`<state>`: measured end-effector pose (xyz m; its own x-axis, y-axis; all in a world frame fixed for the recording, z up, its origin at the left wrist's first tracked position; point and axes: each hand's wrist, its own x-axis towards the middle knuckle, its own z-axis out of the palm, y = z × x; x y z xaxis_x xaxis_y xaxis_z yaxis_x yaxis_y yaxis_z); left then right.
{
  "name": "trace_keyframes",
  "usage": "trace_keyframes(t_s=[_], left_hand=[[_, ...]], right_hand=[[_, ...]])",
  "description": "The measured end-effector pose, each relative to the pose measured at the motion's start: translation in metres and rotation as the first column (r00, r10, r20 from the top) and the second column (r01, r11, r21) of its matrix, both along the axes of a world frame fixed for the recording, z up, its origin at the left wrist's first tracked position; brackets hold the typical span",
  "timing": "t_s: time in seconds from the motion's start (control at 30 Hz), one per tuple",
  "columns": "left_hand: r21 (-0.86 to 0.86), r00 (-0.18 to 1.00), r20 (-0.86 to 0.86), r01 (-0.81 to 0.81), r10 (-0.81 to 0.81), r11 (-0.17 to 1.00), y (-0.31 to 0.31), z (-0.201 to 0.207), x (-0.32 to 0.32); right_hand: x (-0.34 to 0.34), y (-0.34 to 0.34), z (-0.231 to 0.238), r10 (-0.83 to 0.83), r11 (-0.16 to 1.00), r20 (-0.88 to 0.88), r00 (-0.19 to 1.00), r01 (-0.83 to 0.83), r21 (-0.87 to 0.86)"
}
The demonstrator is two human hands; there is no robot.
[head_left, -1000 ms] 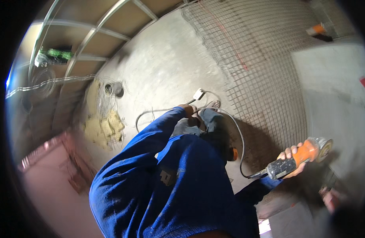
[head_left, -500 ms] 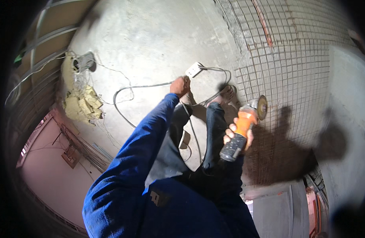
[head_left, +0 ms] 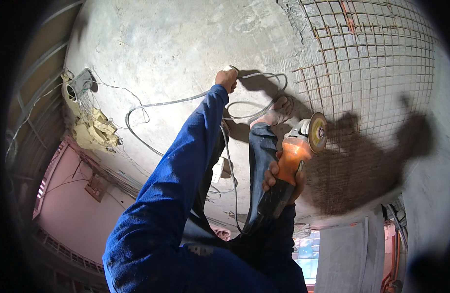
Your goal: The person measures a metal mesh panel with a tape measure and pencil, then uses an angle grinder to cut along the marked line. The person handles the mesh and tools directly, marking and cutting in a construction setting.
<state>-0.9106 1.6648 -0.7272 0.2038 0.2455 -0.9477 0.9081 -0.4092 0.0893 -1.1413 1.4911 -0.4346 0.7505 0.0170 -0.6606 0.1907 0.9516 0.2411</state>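
My left hand [head_left: 227,81] reaches far forward over the concrete floor and is closed on a small white power strip [head_left: 231,68]. Most of the strip is hidden behind the fingers; only its far end shows. A grey cable [head_left: 264,74] runs from beside the hand and loops to the right. Against my right leg, my right hand [head_left: 283,179] grips an orange and black angle grinder [head_left: 293,155] by its body. The grinder's disc [head_left: 318,133] points up and away, facing right. A thin cord [head_left: 230,168] hangs between my legs.
To the right, a rusty wire mesh [head_left: 352,73] covers a rough surface beside a pale wall [head_left: 432,185]. At left lie a grey pipe piece [head_left: 82,84], crumpled yellowish material [head_left: 95,128] and loose wires. My right foot [head_left: 276,112] stands near the cable loop.
My left hand has moved forward onto the power strip and now covers most of it. The grinder has tilted, so its disc faces the view more. The whole view has shifted slightly.
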Motion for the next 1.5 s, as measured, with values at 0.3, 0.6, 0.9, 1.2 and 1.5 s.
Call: trace_keyframes(t_s=[0.3,0.6,0.9,1.2,1.5], left_hand=[[0.212,0.855,0.287,0.383,-0.432,0.899,0.028,-0.064,-0.028],[-0.169,0.968,0.235,0.131,-0.090,0.977,0.032,0.121,0.007],[-0.113,0.700,0.530,0.618,-0.479,0.778,0.055,0.458,0.051],[-0.406,0.484,0.858,0.435,0.172,0.804,0.042,0.662,0.124],[-0.561,0.387,0.822,0.426,0.417,0.710,-0.068,0.692,0.281]], right_hand=[[0.021,-0.006,0.002,0.102,0.995,-0.125,0.987,-0.102,0.010],[-0.007,-0.016,0.014,0.109,0.993,0.176,0.978,-0.113,0.015],[-0.040,-0.074,0.172,-0.011,0.999,0.311,0.950,0.000,0.036],[-0.017,-0.186,0.323,-0.059,0.973,0.500,0.864,0.162,-0.165],[0.114,-0.254,0.367,-0.108,0.902,0.543,0.833,0.312,-0.300]])
